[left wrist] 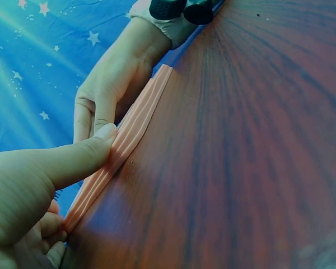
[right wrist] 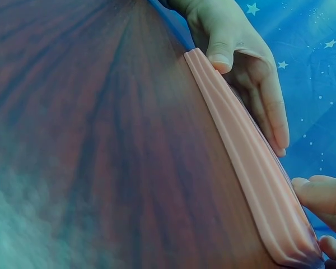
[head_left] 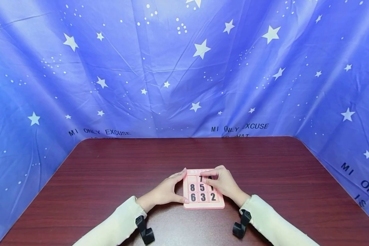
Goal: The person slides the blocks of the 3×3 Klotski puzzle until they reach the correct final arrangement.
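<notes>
A pink number slide puzzle (head_left: 203,205) lies flat on the table, its rows of black digits facing up. Top left in its grid is a blank space beside the 7. My left hand (head_left: 164,191) holds the puzzle's left side, thumb at the lower left corner and fingers at the upper left. Its thumb presses the ridged pink edge (left wrist: 137,126) in the left wrist view. My right hand (head_left: 226,182) reaches over the upper right corner, partly hiding the right column. Its thumb and index fingertips touch the face at the 7 tile (head_left: 200,178).
The puzzle sits near the middle of a dark red wood-grain table (head_left: 110,171). Behind and at both sides hangs a blue curtain (head_left: 172,68) with white stars and printed words. Black wrist cameras (head_left: 145,230) are strapped over cream sleeves (head_left: 113,222).
</notes>
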Demonstrator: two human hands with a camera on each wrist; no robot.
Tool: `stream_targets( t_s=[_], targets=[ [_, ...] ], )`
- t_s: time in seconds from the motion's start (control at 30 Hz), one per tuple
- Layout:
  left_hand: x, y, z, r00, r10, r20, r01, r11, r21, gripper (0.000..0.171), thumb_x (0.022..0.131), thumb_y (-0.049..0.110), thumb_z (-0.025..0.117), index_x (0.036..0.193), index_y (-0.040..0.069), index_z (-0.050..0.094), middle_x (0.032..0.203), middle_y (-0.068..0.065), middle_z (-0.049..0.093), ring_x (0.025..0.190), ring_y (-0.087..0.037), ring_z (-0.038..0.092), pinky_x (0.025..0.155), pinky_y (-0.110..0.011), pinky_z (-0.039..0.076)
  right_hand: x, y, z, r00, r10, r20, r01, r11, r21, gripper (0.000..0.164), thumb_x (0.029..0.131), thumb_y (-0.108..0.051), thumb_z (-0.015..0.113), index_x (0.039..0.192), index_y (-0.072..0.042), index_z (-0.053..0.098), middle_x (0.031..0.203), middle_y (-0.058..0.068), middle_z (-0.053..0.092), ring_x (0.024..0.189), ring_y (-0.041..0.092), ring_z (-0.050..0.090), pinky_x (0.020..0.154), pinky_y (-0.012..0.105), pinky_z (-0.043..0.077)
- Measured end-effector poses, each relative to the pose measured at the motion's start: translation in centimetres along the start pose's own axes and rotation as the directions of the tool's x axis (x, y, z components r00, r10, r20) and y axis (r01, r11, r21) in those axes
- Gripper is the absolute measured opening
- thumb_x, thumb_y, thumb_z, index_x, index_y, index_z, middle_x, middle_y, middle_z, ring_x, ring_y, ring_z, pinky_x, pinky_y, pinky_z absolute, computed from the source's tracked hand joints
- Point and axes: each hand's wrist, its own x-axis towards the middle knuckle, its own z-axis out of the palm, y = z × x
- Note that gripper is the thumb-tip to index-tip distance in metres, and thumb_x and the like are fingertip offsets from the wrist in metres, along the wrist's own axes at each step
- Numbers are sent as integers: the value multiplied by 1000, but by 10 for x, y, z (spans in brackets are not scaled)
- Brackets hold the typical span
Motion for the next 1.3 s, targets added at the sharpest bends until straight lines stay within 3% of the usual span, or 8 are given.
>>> stream_targets(
  t_s=[0.43,0.7,0.93,1.3],
  targets=[
    [0,1,0,1000,9,-1,-9,1000,-1,101,69,32,84,146,-3,28,154,-13,24,140,-28,24,111,-49,23,-2,2,1,1000,-1,-20,2,999,35,23,74,-17,80,97,-17,77,89,-4,70,81,13,48,69,26,39],
    [0,-1,1,1000,6,-2,-6,1000,9,102,69,32,84,146,-2,27,154,-13,24,140,-27,24,111,-49,24,-7,-6,4,1000,3,10,-4,992,125,24,75,-15,79,99,-17,77,95,-2,68,83,16,48,68,24,42],
    [0,-1,1,1000,6,3,-6,1000,7,101,69,33,83,146,-2,27,154,-13,23,140,-28,24,111,-49,23,-11,-8,9,1000,-11,17,9,992,126,26,73,-15,80,99,-18,76,100,-3,66,93,15,51,80,26,43],
    [0,-2,0,1000,10,8,-10,1000,10,101,70,34,82,146,-2,27,155,-12,23,140,-27,23,112,-49,22,-15,-10,13,997,-56,48,47,984,173,27,73,-18,80,99,-15,76,99,3,60,94,15,49,78,24,46]
  ],
)
